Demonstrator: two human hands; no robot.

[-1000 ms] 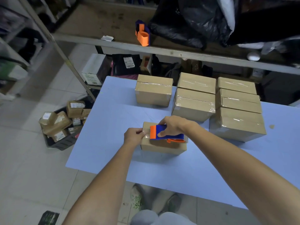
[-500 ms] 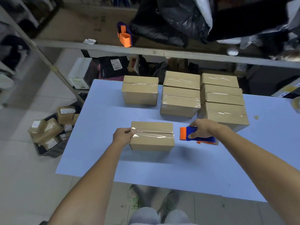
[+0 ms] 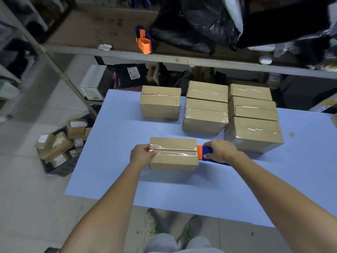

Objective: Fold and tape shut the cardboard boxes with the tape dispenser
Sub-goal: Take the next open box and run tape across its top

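A small cardboard box (image 3: 173, 157) lies on the blue table (image 3: 182, 187) in front of me, with clear tape along its top seam. My left hand (image 3: 141, 155) grips the box's left end, thumb on top. My right hand (image 3: 219, 150) holds the blue and orange tape dispenser (image 3: 204, 152), whose orange head touches the box's right end. Behind it, several taped boxes (image 3: 206, 114) stand in rows and stacks at the back of the table.
A metal shelf (image 3: 164, 57) runs behind the table and carries a second blue and orange dispenser (image 3: 144, 40) and black bags. On the floor at the left sits a dark crate of parcels (image 3: 58, 148). My shoes show below the table's front edge.
My right hand ran the dispenser off the box's top to the right, then brought it back against the box's right end. My left hand stayed on the left end.
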